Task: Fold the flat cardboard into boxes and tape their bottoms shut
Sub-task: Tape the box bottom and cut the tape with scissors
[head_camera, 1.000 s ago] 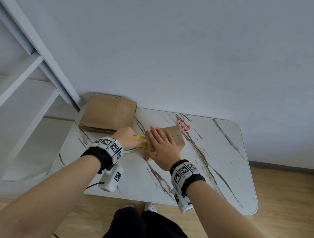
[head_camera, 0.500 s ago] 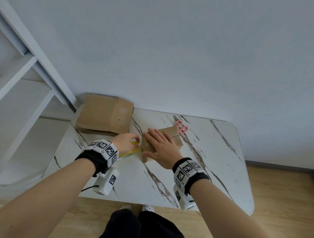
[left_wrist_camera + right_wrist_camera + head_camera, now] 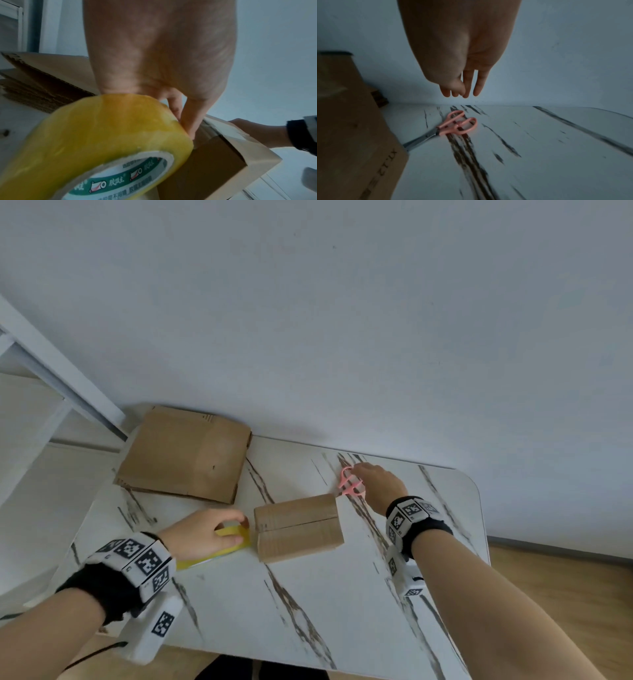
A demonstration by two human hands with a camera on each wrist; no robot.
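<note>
A small folded cardboard box (image 3: pixel 298 528) stands in the middle of the marble table (image 3: pixel 342 604), its two bottom flaps meeting in a seam on top. My left hand (image 3: pixel 209 530) grips a yellow tape roll (image 3: pixel 228 537) just left of the box; in the left wrist view the tape roll (image 3: pixel 96 142) touches the box (image 3: pixel 221 155), and a clear strip runs onto it. My right hand (image 3: pixel 375 482) hovers with straight fingers over the pink-handled scissors (image 3: pixel 349 482), holding nothing. In the right wrist view the scissors (image 3: pixel 455 124) lie flat beneath the fingertips (image 3: pixel 465 93).
A stack of flat cardboard (image 3: pixel 185 453) lies at the table's back left corner against the wall. A white shelf frame (image 3: pixel 51 378) stands to the left. The table's right edge and wooden floor (image 3: pixel 555 594) are on the right.
My right hand has lifted off the box top and moved right and back to the scissors. The left hand has kept its grip on the tape roll beside the box.
</note>
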